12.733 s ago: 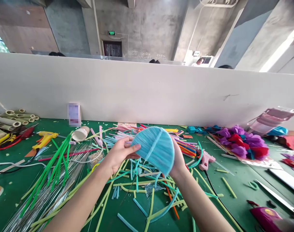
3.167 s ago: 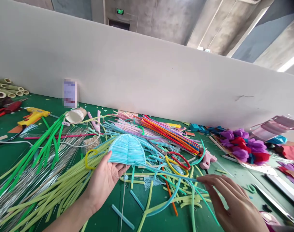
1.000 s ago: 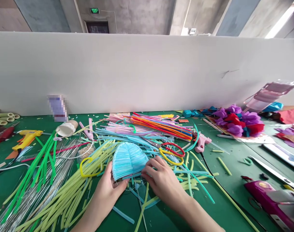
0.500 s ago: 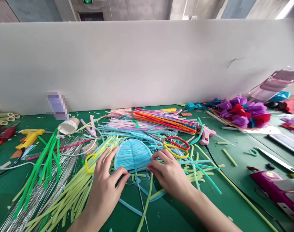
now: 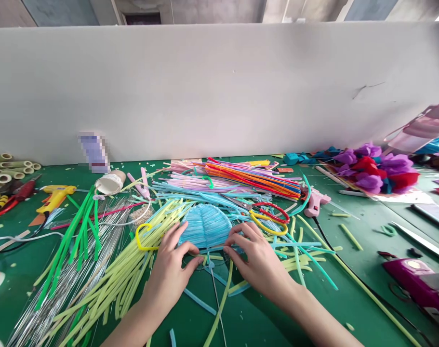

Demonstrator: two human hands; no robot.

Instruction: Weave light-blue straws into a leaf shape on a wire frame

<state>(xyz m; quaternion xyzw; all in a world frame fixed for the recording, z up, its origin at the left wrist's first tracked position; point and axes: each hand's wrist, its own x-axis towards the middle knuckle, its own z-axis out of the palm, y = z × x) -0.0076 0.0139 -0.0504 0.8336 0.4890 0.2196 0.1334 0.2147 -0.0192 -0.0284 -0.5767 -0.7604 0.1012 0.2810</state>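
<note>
A light-blue leaf shape made of pipe cleaners (image 5: 206, 224) lies in front of me, its midrib running toward me into a thin metal wire stem (image 5: 216, 294). My left hand (image 5: 176, 262) is at the leaf's lower left, fingers bent along its edge and thumb close to the base. On the opposite side, my right hand (image 5: 253, 250) pinches the lower right edge between thumb and curled fingers. Partly hidden under the base is a small clear round piece. Just beyond my right hand rest scissors with red and yellow handles (image 5: 270, 218).
Yellow-green pipe cleaners (image 5: 111, 284) and silver wires (image 5: 63, 284) spread to the left. Behind the leaf lie colourful pipe-cleaner bundles (image 5: 251, 178). A yellow glue gun (image 5: 56, 198) sits left, a pink glue gun (image 5: 316, 202) right. A white partition (image 5: 219, 96) stands behind.
The view has turned slightly, so everything sits a little farther right and higher. Both hands stay at the leaf's lower edge, with only small finger shifts.
</note>
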